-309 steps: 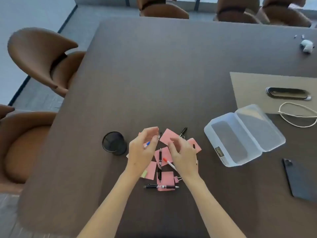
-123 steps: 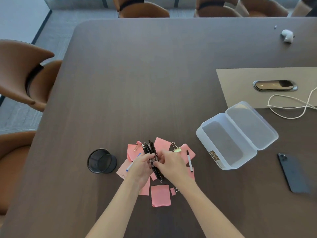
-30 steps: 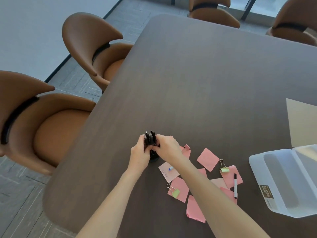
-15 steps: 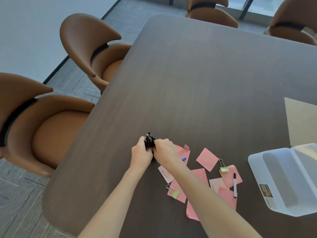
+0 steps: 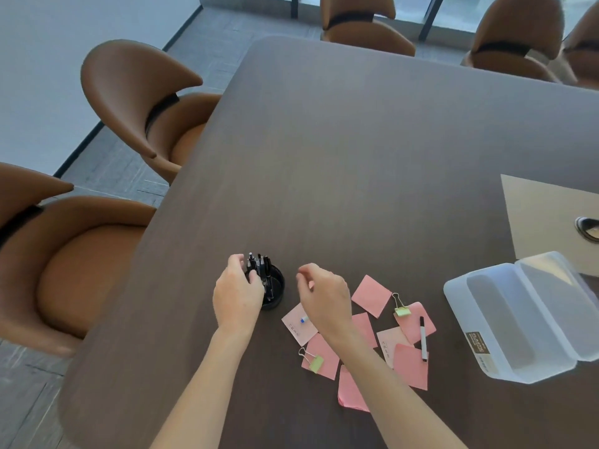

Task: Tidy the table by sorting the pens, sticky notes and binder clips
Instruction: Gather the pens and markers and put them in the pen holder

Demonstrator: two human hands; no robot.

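Observation:
A black pen cup (image 5: pixel 275 293) holds a bunch of black pens (image 5: pixel 261 270) standing upright. My left hand (image 5: pixel 236 293) curls beside the cup's left side, fingers loose near the pens. My right hand (image 5: pixel 324 296) hovers empty to the right of the cup, fingers apart. Several pink sticky notes (image 5: pixel 371 295) lie scattered under and right of my right arm. A green binder clip (image 5: pixel 401 308) rests on one note, another green clip (image 5: pixel 312 361) on a nearer note. A black-and-white pen (image 5: pixel 423 338) lies on the right notes; a blue pen tip (image 5: pixel 304 318) peeks from beneath my right hand.
An open clear plastic box (image 5: pixel 505 322) stands at the right. A beige mat (image 5: pixel 547 215) with a metal object lies behind it. Brown chairs (image 5: pixel 139 102) line the table's left and far edges. The dark table (image 5: pixel 356 157) stretches ahead.
Both hands let go of the bunch of pens, which now stands in the cup. My right hand moved right, away from the cup, and opened.

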